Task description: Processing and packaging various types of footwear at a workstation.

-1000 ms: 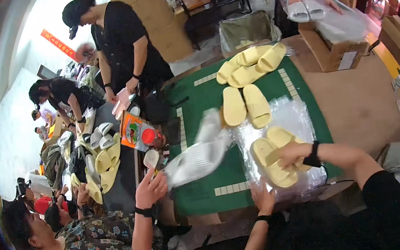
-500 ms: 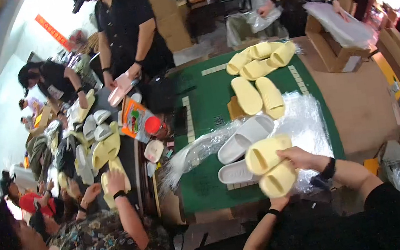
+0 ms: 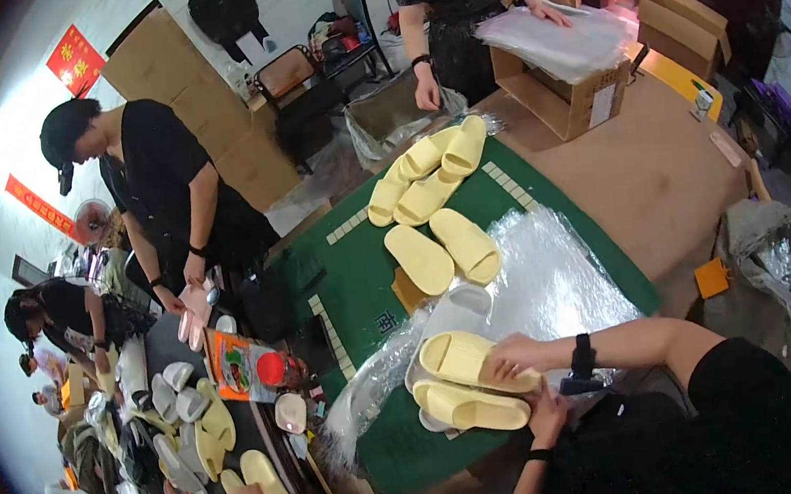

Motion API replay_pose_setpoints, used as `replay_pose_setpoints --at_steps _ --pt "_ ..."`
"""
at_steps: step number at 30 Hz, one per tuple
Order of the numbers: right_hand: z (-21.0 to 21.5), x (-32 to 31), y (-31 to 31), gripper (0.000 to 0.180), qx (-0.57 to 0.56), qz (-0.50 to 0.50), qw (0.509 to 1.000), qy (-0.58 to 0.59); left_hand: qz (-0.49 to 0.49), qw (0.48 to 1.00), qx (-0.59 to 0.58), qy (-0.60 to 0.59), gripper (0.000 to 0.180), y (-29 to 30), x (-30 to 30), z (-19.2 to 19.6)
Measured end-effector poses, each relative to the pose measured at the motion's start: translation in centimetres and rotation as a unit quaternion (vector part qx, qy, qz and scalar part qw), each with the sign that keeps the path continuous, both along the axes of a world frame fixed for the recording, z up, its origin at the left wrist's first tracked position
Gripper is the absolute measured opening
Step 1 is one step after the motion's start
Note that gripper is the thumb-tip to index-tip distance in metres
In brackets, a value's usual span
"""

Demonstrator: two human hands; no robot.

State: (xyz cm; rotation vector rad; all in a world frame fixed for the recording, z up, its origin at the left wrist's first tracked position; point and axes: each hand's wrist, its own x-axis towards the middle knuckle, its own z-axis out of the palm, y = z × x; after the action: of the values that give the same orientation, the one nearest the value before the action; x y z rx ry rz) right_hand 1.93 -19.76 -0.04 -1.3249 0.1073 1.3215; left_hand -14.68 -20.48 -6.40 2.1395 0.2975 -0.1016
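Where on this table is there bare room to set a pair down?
The plain brown tabletop between the green felt mat and the open cardboard box is bare. So is the mat's left strip beside the flat pair of pale yellow foam slippers. It is crowded around both hands, on clear plastic bags.

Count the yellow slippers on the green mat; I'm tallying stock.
8: two under the hands, two flat mid-mat, four piled at the far edge. More may be hidden.
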Motion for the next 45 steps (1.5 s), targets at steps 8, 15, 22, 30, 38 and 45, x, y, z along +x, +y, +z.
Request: replay_pose_setpoints --at_steps 8,15,22,30,38,45 --pt "-1.9 10.4 -0.5 0.028 -0.120 -0.173 0.977 -0.035 -0.008 0.993 0.107 0.059 0.056 -0.8 1.1 2.6" --pt "3.7 2.2 3.7 0.032 -0.018 0.052 0.747 -0.663 -0.019 0.962 0.217 0.162 0.056 -0.2 0.8 2.7" --pt "-1.4 12.1 4.0 0.043 -0.307 -0.224 0.735 -0.562 -0.067 0.977 0.197 0.050 0.045 -0.5 0.0 -1.1" --pt "-2.3 17.8 3.9 0.065 -0.366 -0.113 0.859 -0.340 -0.044 0.967 0.226 0.109 0.056 -0.4 0.1 -0.8" --pt "6.8 23.0 1.5 0.039 0.124 -0.137 0.961 -0.208 -0.063 0.965 0.234 0.098 0.060 -0.7 0.1 -1.2" --pt "14.3 35.0 1.2 0.041 0.373 -0.306 0.856 -0.183 -0.070 0.942 0.300 0.135 0.062 -1.5 -0.6 -2.4"
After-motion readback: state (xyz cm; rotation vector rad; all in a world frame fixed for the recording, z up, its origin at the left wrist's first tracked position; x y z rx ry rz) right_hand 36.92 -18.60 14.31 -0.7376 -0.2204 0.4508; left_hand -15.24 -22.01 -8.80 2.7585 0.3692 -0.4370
